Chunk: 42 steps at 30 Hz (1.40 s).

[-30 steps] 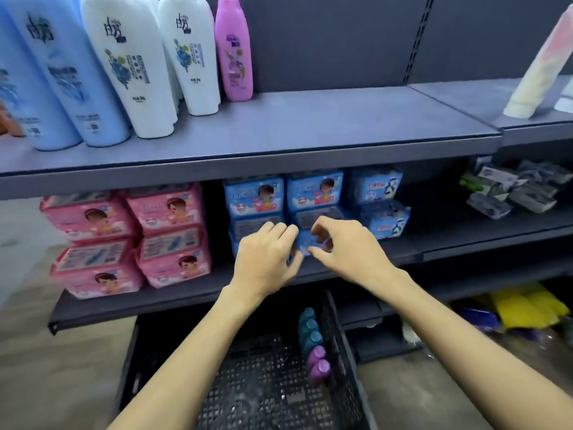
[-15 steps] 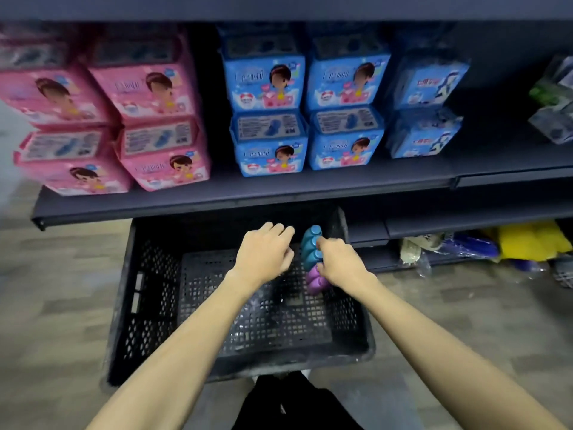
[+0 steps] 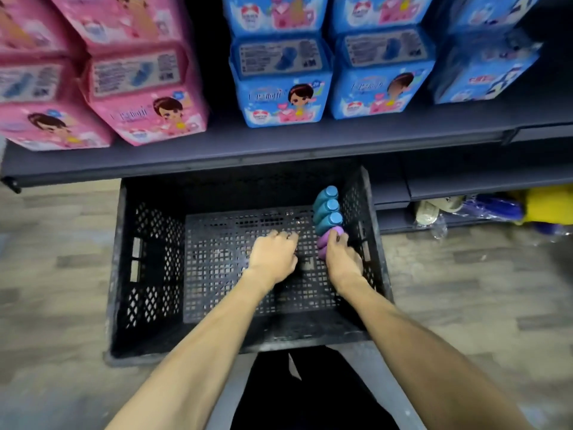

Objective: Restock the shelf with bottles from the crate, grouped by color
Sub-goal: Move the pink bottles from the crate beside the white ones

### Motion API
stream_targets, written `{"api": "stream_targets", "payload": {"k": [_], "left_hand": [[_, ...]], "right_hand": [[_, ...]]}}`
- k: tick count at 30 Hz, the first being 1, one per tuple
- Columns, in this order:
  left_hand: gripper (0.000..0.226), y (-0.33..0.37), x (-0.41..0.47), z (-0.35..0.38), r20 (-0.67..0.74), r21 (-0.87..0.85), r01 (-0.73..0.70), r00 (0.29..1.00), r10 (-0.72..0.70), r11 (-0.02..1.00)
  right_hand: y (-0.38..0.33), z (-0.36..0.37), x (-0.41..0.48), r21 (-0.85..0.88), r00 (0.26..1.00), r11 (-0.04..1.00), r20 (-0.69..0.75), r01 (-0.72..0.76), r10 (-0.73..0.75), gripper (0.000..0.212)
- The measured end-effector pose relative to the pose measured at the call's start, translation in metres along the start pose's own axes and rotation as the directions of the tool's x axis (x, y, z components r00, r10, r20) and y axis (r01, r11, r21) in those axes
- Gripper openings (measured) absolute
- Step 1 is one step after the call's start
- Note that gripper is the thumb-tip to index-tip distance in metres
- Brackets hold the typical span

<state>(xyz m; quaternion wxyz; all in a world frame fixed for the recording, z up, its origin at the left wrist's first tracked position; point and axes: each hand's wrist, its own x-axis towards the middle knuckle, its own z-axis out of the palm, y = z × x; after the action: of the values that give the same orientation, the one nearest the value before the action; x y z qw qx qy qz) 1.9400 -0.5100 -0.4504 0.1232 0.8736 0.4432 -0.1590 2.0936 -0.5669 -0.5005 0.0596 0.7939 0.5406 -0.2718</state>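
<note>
**Two hands working inside the crate**

Both hands are reaching down into the black crate [image 3: 119,274], which is sitting on the wood-pattern floor [image 3: 62,290] below the front edge of the shelf [image 3: 279,144].

1. Bottle position. Three teal bottles [image 3: 329,207] are lying side by side in a row against the crate's 3 o'clock wall, caps pointing toward the viewer. A purple bottle [image 3: 335,230] is lying directly at 6 o'clock of the nearest teal one and touching it. A second purple bottle [image 3: 322,251] is lying at 6 o'clock of that, partly hidden by the hand.

2. Right hand [image 3: 342,259]. Its fingers [image 3: 341,243] are curling round the first purple bottle near its cap, with the palm covering the body of the bottle.

3. Left hand [image 3: 273,256]. It is hovering over the mesh floor of the crate, at 9 o'clock of the right hand and close beside it. Its fingers [image 3: 280,235] are bending downward with the tips hidden, so it cannot be told whether they are holding anything or touching the mesh.

4. Shelf contents. Pink packs [image 3: 148,97] are standing stacked at 11 o'clock of the crate; blue packs [image 3: 285,85] are standing stacked at 12 to 1 o'clock. A yellow item [image 3: 552,206] is lying at 3 o'clock, on the floor under the lowest shelf.
</note>
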Motion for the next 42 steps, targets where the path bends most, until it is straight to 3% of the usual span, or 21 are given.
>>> {"api": "stream_targets", "payload": {"k": [2, 5, 10, 16, 19, 23, 28, 35, 42], "left_hand": [[0.034, 0.0, 0.0, 0.01, 0.034, -0.015, 0.01, 0.999, -0.009, 1.0], [0.032, 0.003, -0.002, 0.02, 0.056, -0.038, 0.015, 0.998, -0.013, 0.999], [0.032, 0.013, -0.001, 0.035, 0.061, -0.037, -0.011, 0.998, 0.014, 0.999], [0.03, 0.017, -0.005, 0.044, 0.039, -0.043, -0.026, 0.999, 0.027, 0.999], [0.028, 0.013, -0.007, 0.045, 0.044, -0.041, -0.009, 0.999, 0.01, 0.999], [0.03, 0.008, -0.009, 0.038, 0.057, -0.037, 0.0, 0.998, 0.002, 0.999], [0.028, -0.007, -0.007, 0.001, 0.016, -0.041, 0.029, 0.999, -0.028, 0.999], [0.029, -0.024, 0.01, -0.097, -0.22, 0.006, 0.063, 0.974, -0.06, 0.998], [0.029, -0.012, 0.008, -0.193, -0.459, 0.045, -0.018, 0.888, 0.037, 0.999]], "right_hand": [[0.001, 0.004, 0.002, 0.033, 0.999, 0.999, -0.03, -0.011, 0.012, 0.041], [0.001, 0.007, 0.007, -0.102, 0.999, 0.994, -0.006, -0.045, 0.044, 0.045], [0.011, 0.021, 0.002, -0.198, 0.996, 0.977, 0.058, 0.083, -0.072, 0.044], [0.026, 0.045, 0.006, -0.018, 0.989, 0.989, -0.005, 0.146, -0.146, 0.028], [0.021, 0.033, 0.007, 0.144, 0.996, 0.986, 0.014, 0.086, -0.089, 0.021], [0.011, 0.01, 0.007, 0.291, 0.996, 0.956, 0.064, 0.035, -0.056, 0.027], [0.001, -0.038, 0.0, 0.353, 0.984, 0.919, -0.023, 0.174, -0.177, 0.033], [-0.011, -0.15, -0.01, 0.325, 0.917, 0.874, -0.29, 0.362, -0.273, 0.037], [-0.022, -0.253, -0.026, 0.188, 0.791, 0.821, -0.448, 0.539, -0.417, 0.038]]}}
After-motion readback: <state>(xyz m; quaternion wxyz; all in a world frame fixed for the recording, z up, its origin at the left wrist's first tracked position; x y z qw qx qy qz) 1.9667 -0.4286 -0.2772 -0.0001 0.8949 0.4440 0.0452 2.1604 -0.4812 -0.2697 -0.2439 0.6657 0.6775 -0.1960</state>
